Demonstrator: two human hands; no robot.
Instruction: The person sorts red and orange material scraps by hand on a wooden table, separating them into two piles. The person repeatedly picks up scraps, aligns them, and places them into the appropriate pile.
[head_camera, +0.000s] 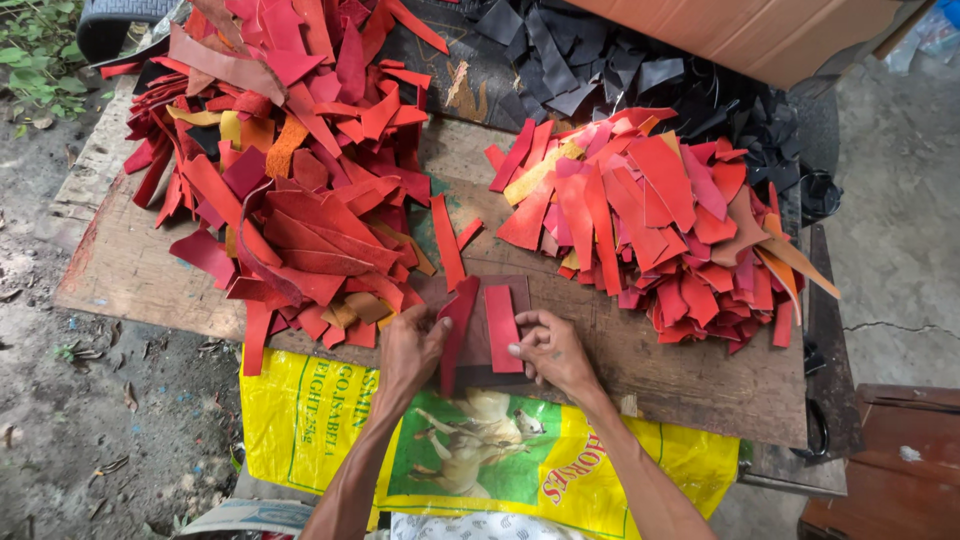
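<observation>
- Far left: bare ground with green plants (28, 55) at the top corner.
- Tabletop (130, 270): a worn wooden board, its near edge hung with a yellow printed sack (300, 420) bearing a green panel and an animal picture.
- Left heap (290, 170): a loose mound of red, crimson and orange leather offcuts with a few yellow pieces, spilling toward the left edge of the board. No container holds it; the pieces lie straight on the wood.
- Left hand (408, 350): forearm enters from below, palm down, fingers curled, thumb pressing the lower part of a long dark red strip (458, 330) that runs from near the board's edge upward.
- Backing piece (478, 345): a flat brownish-maroon panel lying on the tabletop under both strips, between the two hands.
- Red rectangular strip (501, 325): lies upright on the panel, just beside the dark red strip.
- Right hand (552, 350): palm down, fingers bent, fingertips pressing the lower right edge of the rectangular strip against the panel.
- Right heap (660, 220): a second mound of brighter red, orange and pink offcuts, well apart from the left heap.
- Behind it: a pile of black offcuts (640, 70) and a cardboard sheet (760, 35).
- Far right: a reddish-brown wooden box (900, 460) on the concrete.
</observation>
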